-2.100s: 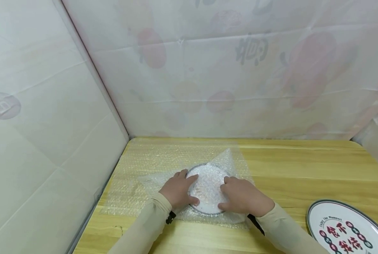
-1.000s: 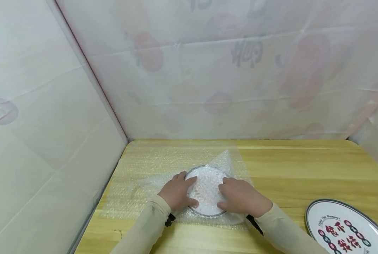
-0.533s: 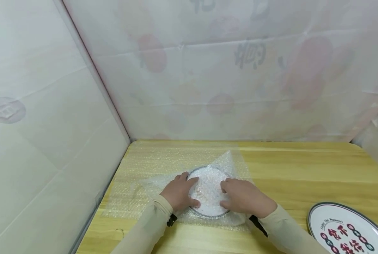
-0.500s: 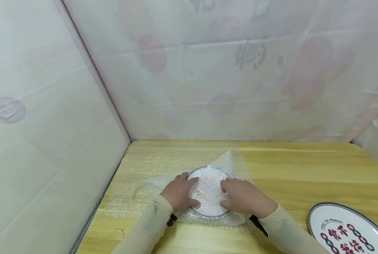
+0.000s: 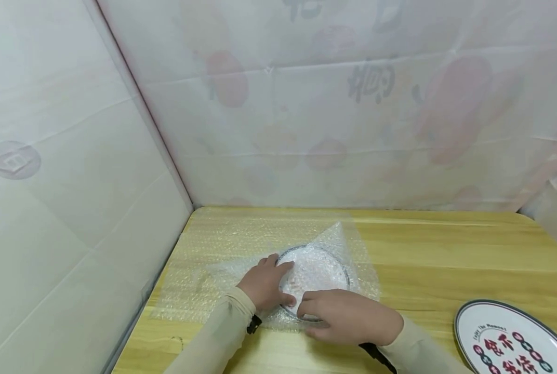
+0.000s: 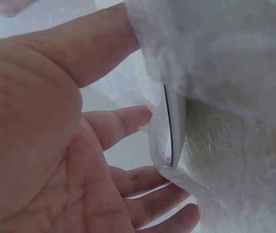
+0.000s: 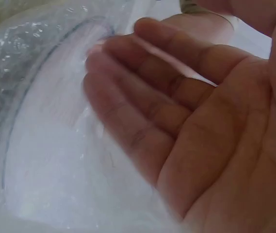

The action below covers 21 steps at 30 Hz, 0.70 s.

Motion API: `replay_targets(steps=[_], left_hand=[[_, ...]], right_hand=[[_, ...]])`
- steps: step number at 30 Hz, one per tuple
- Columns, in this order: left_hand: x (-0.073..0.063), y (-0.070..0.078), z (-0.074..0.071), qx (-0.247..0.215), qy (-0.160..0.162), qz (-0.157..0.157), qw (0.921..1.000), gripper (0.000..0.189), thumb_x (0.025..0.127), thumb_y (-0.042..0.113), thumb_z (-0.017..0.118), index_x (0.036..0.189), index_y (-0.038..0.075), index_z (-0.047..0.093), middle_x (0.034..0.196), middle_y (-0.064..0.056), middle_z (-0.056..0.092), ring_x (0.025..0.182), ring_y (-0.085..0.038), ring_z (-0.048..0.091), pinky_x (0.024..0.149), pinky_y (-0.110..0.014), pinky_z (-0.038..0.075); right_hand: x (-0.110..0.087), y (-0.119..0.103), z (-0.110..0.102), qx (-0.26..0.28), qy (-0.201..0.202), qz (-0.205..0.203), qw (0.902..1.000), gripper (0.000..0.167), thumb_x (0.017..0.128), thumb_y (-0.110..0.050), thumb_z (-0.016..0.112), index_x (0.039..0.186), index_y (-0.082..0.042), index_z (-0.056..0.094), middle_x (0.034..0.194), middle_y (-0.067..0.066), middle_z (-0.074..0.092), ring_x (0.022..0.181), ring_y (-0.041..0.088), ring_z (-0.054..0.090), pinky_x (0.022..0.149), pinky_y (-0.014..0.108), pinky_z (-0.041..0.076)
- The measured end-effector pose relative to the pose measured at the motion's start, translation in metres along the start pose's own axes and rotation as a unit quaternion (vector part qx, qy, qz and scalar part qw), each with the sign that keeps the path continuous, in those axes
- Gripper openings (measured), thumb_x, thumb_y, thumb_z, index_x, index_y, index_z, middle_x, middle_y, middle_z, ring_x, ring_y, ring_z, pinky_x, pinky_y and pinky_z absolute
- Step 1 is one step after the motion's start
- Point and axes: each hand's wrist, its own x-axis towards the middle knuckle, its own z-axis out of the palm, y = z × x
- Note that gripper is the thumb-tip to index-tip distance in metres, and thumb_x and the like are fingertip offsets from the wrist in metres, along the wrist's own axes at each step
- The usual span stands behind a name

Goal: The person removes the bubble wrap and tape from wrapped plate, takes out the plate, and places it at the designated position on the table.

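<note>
Plate [image 5: 317,270] lies on the table [image 5: 447,259] beneath bubble wrap [image 5: 331,239]. Left hand [image 5: 264,283], fingers spread, touches wrap at plate's left edge; right hand [image 5: 346,316], fingers close together, at plate's near edge, contact unclear.

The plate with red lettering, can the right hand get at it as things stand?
Probably yes: the right hand seems to hold nothing, the plate with red lettering lies unwrapped, and between them I see only tabletop and the right sleeve.
</note>
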Motion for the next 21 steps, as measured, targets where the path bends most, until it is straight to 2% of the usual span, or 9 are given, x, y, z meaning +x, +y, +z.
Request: replay_targets(steps=[7, 14, 21], left_hand=[[0.0000, 0.0014, -0.0011, 0.005, 0.005, 0.002, 1.0000, 0.085, 0.081, 0.050, 0.085, 0.153, 0.017, 0.052, 0.155, -0.021, 0.045, 0.138, -0.041, 0.049, 0.107, -0.052, 0.049], [-0.0012, 0.0008, 0.0002, 0.004, 0.005, -0.002, 1.0000, 0.086, 0.081, 0.051, 0.085, 0.153, 0.017, 0.052, 0.156, -0.021, 0.045, 0.138, -0.041, 0.049, 0.107, -0.052, 0.049], [-0.0009, -0.0009, 0.0020, 0.002, 0.005, -0.002, 1.0000, 0.087, 0.081, 0.051, 0.085, 0.154, 0.017, 0.050, 0.156, -0.022, 0.043, 0.139, -0.042, 0.048, 0.108, -0.053, 0.048]], right_hand=[[-0.0017, -0.0030, 0.0009, -0.032, -0.005, 0.063, 0.9975, 0.019, 0.096, -0.027, 0.074, 0.111, -0.015, 0.072, 0.102, -0.009, 0.067, 0.086, 0.000, 0.060, 0.075, 0.028, 0.056], [-0.0025, -0.0059, 0.0012, -0.063, -0.001, 0.055, 0.9965, 0.020, 0.094, -0.028, 0.075, 0.109, -0.015, 0.071, 0.100, -0.009, 0.067, 0.084, 0.001, 0.058, 0.073, 0.028, 0.055], [-0.0036, -0.0091, 0.0009, -0.088, 0.002, 0.052, 0.9948, 0.025, 0.094, -0.029, 0.075, 0.112, -0.014, 0.071, 0.107, -0.006, 0.069, 0.092, 0.007, 0.064, 0.077, 0.031, 0.058]])
